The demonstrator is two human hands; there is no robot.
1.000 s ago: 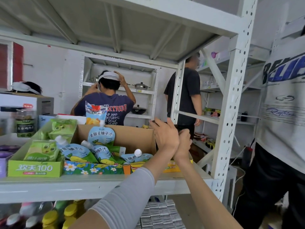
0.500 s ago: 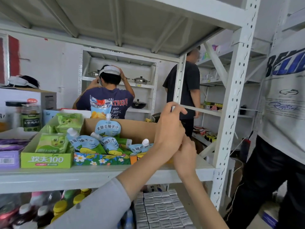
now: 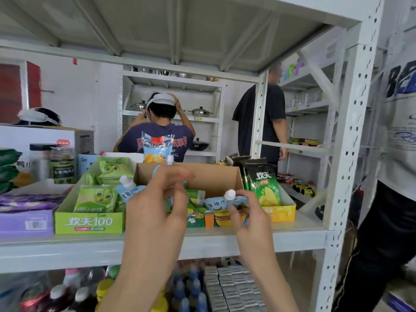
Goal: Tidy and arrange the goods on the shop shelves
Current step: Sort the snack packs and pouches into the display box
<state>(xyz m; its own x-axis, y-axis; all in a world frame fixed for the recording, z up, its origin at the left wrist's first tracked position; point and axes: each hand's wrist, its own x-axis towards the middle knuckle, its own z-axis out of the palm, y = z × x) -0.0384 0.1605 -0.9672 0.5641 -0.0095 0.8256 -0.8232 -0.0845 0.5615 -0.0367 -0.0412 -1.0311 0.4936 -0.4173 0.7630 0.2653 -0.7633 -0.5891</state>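
Note:
A cardboard display box (image 3: 209, 219) with a colourful front stands on the white shelf (image 3: 67, 246). Blue spouted juice pouches (image 3: 129, 190) lie inside it. My right hand (image 3: 247, 217) pinches one blue pouch (image 3: 216, 202) with a white cap at the box's front right. My left hand (image 3: 155, 206) hovers in front of the box's middle, fingers blurred and loosely curved, nothing visibly in it. A green snack bag (image 3: 266, 188) stands upright at the box's right end.
A green box (image 3: 90, 221) of green packets sits left of the cardboard box, and a purple box (image 3: 24, 221) beyond it. The shelf post (image 3: 346, 154) rises at right, a person (image 3: 396, 167) close beside it. Bottles (image 3: 180, 289) and grey cartons (image 3: 234, 287) fill the lower shelf.
My hands, pressed together at the box's right end, have come apart and dropped. The right hand now holds a blue pouch. The green bag behind them has come into sight.

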